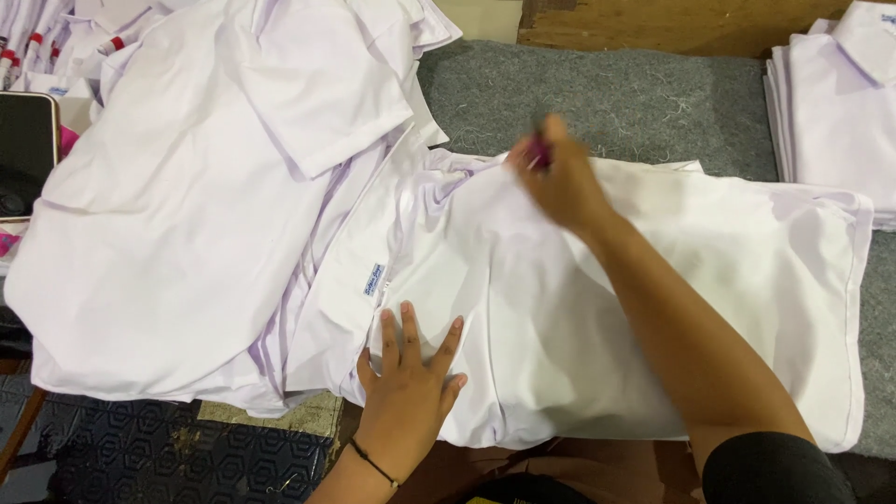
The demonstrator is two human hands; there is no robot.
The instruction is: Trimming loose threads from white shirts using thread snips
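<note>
Basically, the left hand lay flat and open, fingers spread, palm pressing down on the near edge of the white shirt spread across the grey felt table cover; a thin black band sat on that wrist. The right hand was blurred, reached across to the far side of the same shirt, fingers curled around a small magenta object, too smeared to tell what kind. Its knuckles touched the fabric near the collar end. A small blue-and-white label showed on the shirt, just beyond the left fingertips. To the left, a loose heap of white shirts overlapped the spread shirt's edge. A dark phone lay at the far left beside the heap. A neat folded stack of white shirts sat at the far right, apart from the hands. Bare wood showed beyond the felt.
</note>
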